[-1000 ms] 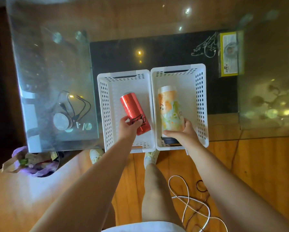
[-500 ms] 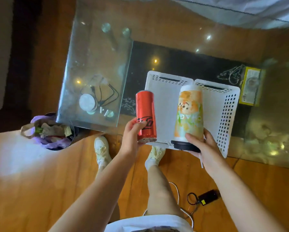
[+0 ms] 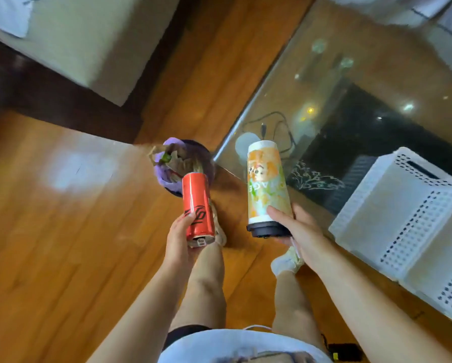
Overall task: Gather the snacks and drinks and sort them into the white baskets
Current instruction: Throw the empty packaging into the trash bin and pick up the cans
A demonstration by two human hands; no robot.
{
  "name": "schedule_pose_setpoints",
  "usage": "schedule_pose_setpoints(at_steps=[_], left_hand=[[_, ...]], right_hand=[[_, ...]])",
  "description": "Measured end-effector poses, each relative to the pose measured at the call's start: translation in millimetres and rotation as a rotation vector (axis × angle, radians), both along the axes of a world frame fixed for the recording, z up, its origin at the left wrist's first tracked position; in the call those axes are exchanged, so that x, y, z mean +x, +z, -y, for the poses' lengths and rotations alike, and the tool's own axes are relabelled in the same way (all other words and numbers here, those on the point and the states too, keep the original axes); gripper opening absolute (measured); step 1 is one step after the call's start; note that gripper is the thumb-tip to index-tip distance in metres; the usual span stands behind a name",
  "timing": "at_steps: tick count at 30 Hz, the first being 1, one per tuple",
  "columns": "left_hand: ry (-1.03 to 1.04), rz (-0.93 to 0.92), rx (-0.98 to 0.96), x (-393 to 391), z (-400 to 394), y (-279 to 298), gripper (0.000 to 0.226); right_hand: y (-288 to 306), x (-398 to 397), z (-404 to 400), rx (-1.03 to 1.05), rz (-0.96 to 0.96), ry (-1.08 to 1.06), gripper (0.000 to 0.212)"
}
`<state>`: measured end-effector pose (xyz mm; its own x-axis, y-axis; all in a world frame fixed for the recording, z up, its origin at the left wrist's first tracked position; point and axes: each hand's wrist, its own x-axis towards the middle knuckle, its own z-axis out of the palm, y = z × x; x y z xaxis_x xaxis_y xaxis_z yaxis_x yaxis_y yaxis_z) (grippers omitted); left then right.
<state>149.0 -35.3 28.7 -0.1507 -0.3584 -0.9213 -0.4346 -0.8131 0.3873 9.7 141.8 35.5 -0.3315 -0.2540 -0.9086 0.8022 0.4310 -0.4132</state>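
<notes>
My left hand [image 3: 177,238] grips a slim red drink can [image 3: 196,205], held over the wooden floor with its pull-tab end toward me. A tall orange-and-white printed cup [image 3: 267,187] with a black lid is in my right hand [image 3: 295,226], lid end toward me. Both are away from the baskets. The white perforated baskets [image 3: 408,221] sit on the glass table at the right edge of view, side by side; the near one looks empty, and the second is mostly cut off.
A glass table [image 3: 350,82] runs across the upper right, with a round white disc and black cable [image 3: 277,127] under it. A purple-lined bin [image 3: 177,163] full of rubbish stands on the floor beyond the can. My legs and shoes are below. A pale sofa [image 3: 88,40] sits upper left.
Both hands have lifted the can and the cup out of the baskets and carried them left, off the table, over the floor. My view has swung left, so the baskets now sit at the right edge.
</notes>
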Motion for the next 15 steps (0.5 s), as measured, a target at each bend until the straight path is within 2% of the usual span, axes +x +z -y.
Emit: schedule_pose_setpoints(at_steps=[5, 10, 15], left_hand=[[-0.014, 0.092, -0.023, 30, 74, -17, 0.044], [-0.120, 0.186, -0.045, 30, 124, -63, 0.042], [-0.191, 0.250, -0.043, 12, 149, -128, 0.040]], right_hand=[[-19, 12, 89, -0.010, 0.075, 0.167, 0.068], [-67, 24, 149, 0.174, 0.121, 0.249, 0.076], [-124, 28, 177, 0.340, 0.210, 0.248, 0.066]])
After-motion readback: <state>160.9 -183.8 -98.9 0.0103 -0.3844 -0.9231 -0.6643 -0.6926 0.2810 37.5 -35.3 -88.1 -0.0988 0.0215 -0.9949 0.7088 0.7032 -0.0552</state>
